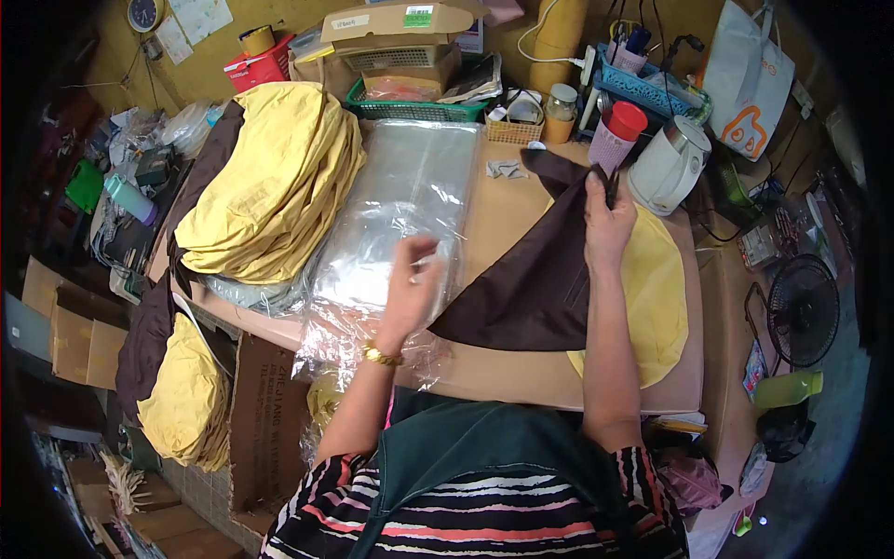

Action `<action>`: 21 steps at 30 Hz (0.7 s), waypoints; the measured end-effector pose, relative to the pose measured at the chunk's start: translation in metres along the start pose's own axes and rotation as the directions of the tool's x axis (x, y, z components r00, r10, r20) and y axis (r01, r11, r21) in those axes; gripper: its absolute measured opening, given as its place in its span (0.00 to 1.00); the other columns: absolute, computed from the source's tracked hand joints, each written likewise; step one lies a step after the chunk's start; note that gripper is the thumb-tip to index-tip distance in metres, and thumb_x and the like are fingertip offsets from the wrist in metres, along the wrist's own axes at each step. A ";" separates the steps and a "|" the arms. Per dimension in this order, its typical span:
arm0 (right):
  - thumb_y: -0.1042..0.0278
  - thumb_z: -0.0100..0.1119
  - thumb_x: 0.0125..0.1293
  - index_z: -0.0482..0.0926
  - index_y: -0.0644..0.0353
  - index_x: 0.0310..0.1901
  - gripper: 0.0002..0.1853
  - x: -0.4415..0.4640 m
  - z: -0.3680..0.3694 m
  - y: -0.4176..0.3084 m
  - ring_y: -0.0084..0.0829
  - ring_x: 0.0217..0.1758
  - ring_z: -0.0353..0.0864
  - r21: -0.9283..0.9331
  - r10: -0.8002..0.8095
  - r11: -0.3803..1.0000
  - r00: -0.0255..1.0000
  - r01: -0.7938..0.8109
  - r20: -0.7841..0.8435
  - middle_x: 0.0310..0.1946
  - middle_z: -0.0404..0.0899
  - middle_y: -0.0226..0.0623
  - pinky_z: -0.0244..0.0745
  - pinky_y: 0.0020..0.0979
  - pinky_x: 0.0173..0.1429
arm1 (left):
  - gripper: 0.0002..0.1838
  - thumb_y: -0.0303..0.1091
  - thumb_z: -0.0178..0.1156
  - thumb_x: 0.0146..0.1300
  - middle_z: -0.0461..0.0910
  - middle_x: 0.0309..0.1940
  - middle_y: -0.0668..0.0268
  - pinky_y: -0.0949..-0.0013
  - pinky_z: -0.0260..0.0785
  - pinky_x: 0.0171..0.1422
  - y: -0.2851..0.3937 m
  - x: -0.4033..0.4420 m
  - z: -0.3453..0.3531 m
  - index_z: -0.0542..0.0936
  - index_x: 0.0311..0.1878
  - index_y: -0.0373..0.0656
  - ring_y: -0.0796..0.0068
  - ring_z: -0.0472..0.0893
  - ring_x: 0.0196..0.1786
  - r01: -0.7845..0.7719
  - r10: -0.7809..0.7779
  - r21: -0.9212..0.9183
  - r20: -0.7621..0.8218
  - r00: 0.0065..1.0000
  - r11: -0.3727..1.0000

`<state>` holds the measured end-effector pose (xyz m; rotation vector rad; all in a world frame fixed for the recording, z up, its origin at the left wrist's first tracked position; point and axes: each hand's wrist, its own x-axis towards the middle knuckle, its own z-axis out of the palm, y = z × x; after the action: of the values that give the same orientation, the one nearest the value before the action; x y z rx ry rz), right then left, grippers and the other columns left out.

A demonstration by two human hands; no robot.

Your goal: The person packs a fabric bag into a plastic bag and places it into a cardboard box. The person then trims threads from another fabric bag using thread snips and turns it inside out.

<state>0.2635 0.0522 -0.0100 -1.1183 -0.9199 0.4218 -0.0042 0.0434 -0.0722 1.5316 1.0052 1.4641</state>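
My right hand (610, 219) pinches the top corner of a dark brown cloth piece (535, 289), which hangs in a triangle over the table. A rounded yellow cloth part (656, 298) shows beside and behind my forearm; whether the two are sewn together is hidden. My left hand (415, 284) is over a stack of clear plastic bags (410, 177), its fingers bent and apart, with nothing visible in them. To the left of the bags lies a thick pile of yellow cloth pieces (270, 186) with dark brown parts along its left side.
A white kettle (669, 166) and a pink cup with a red top (619, 135) stand at the back right. Baskets and a cardboard box (400, 23) line the back edge. More yellow cloth (186, 401) hangs at the left, beside a carton (265, 429). A black fan (803, 307) is at right.
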 end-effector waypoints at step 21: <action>0.71 0.58 0.62 0.74 0.55 0.47 0.11 -0.073 -0.014 0.083 0.46 0.43 0.82 -0.835 0.149 0.483 0.915 0.264 0.375 0.38 0.83 0.40 0.74 0.44 0.46 | 0.29 0.51 0.59 0.66 0.80 0.45 0.53 0.62 0.76 0.43 -0.033 0.004 -0.007 0.73 0.57 0.33 0.62 0.83 0.39 0.148 -0.209 0.226 0.273 0.939 0.963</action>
<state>0.2453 0.0271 -0.1170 -1.9940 -1.6462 0.0716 -0.0116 0.0597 -0.1011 1.6928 1.1041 0.9952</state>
